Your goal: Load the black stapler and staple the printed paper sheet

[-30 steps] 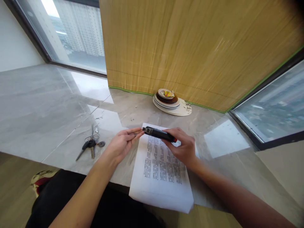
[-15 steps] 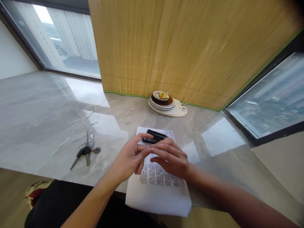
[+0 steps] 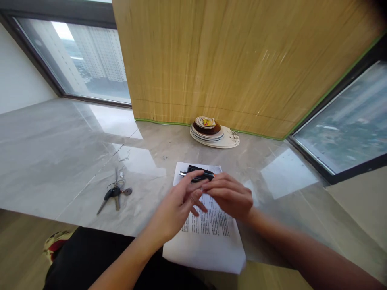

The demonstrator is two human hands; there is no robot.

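A black stapler [image 3: 198, 173] with a red tip lies across the top of a printed stack of paper [image 3: 208, 237] on the grey stone counter [image 3: 60, 149]. My left hand [image 3: 177, 207] reaches in from the lower left with its fingers loosely apart, and the index finger rests against the stapler's near side. My right hand [image 3: 231, 195] comes in from the right. Its fingers are stretched out close together over the paper, with the tips just below the stapler and next to my left fingertips. I see nothing held in either hand.
A bunch of keys [image 3: 114, 192] lies on the counter to the left. A stack of plates [image 3: 215, 135] stands at the back against a bamboo blind [image 3: 229, 60]. Windows flank the blind on both sides. The counter's front edge runs under the paper.
One second ago both hands held the stapler above the paper. It now lies on the paper's top edge, and both hands have drawn back slightly and hover at its near side.
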